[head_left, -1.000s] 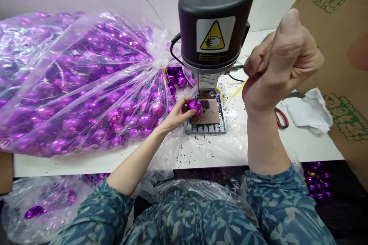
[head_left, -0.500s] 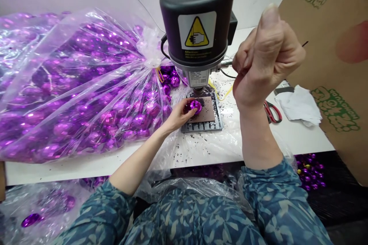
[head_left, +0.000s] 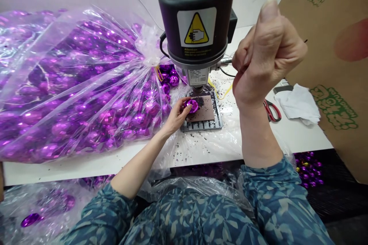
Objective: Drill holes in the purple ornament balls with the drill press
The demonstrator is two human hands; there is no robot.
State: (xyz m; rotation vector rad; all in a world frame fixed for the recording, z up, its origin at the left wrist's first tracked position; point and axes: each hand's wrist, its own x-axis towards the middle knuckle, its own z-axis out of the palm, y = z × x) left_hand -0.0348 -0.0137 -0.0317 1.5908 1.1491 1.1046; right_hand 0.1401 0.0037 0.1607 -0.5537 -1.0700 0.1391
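My left hand [head_left: 176,115] pinches a shiny purple faceted ball [head_left: 192,105] and holds it on the brown plate [head_left: 205,111] under the spindle of a small black bench drill [head_left: 197,19]. My right hand [head_left: 266,55] is raised to the right of the drill head, closed in a fist round the drill's metal lever [head_left: 227,61], thumb up. Dark shavings lie scattered on and around the plate.
A large clear plastic bag [head_left: 74,84] full of purple balls fills the left of the white table [head_left: 290,134]. Red-handled scissors [head_left: 270,110] and a white cloth [head_left: 299,103] lie right of the drill. A tilted cardboard box [head_left: 333,65] stands far right. More purple balls [head_left: 309,168] lie below.
The view has shifted slightly, so the drill sits further left in the picture. My left hand has kept the ball on the plate, and my right fist has stayed on the lever.
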